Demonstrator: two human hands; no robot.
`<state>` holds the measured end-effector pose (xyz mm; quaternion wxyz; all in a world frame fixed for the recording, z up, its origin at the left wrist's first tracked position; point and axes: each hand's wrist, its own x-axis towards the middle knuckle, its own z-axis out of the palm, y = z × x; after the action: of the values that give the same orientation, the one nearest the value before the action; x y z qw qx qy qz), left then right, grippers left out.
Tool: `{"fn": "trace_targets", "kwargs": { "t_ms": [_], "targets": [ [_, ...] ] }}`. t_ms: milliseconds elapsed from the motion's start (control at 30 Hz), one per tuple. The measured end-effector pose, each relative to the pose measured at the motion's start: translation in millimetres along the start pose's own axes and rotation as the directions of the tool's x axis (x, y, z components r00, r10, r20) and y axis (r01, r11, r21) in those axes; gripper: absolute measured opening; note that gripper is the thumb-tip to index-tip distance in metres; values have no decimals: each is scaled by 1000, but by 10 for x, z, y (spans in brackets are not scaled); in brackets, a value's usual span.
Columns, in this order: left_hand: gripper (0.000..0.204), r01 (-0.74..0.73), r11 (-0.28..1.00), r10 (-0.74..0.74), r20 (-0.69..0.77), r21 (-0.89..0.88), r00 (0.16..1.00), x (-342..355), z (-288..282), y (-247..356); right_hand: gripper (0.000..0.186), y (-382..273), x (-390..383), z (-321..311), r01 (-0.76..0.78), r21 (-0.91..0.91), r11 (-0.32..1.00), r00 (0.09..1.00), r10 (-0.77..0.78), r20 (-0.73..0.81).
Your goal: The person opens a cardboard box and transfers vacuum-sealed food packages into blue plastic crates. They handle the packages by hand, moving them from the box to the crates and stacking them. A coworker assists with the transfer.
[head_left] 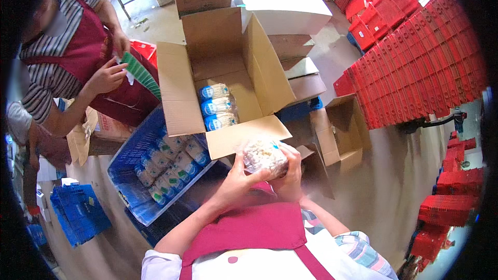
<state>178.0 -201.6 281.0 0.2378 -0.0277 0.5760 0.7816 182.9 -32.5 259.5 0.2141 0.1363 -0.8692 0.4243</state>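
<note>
In front of my chest, both hands hold a clear plastic pack of pale mushrooms (262, 156), its many small whitish caps facing up. My left hand (239, 182) grips its left side and my right hand (290, 172) is wrapped round its right side. Just beyond them stands an open cardboard box (216, 46) with its flaps spread. Inside, against the left wall, lies a row of enoki mushroom packs (218, 107) with blue and white labels. To the left, a blue plastic crate (129, 197) is tilted and contains several similar packs.
A co-worker (78, 46) in a maroon apron stands at left, holding a green sheet (141, 74). Stacked red crates (415, 67) rise at right. An open carton (340, 135) sits right of the box, and a white box (282, 8) behind it. Another blue crate (80, 212) is at lower left.
</note>
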Motion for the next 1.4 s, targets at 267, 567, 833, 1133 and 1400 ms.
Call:
{"fn": "trace_targets", "kwargs": {
  "t_ms": [267,567,833,1133,1400],
  "targets": [
    [34,51,999,-54,-173,-17,983,463,-3,-333,92,110,-242,3,-111,-23,994,992,112,60],
    [31,116,958,-144,91,262,985,884,69,-135,96,414,114,-409,-601,277,750,755,419,504],
    [41,151,976,-162,58,157,985,895,286,-150,78,401,-34,-179,-656,315,686,753,623,210],
    [33,110,990,-114,49,84,992,937,271,-330,76,409,-186,-59,-570,97,816,821,570,33],
    [32,90,996,-91,51,22,995,975,271,-435,79,460,-234,-43,-543,59,838,839,544,-11]
  ]
}}
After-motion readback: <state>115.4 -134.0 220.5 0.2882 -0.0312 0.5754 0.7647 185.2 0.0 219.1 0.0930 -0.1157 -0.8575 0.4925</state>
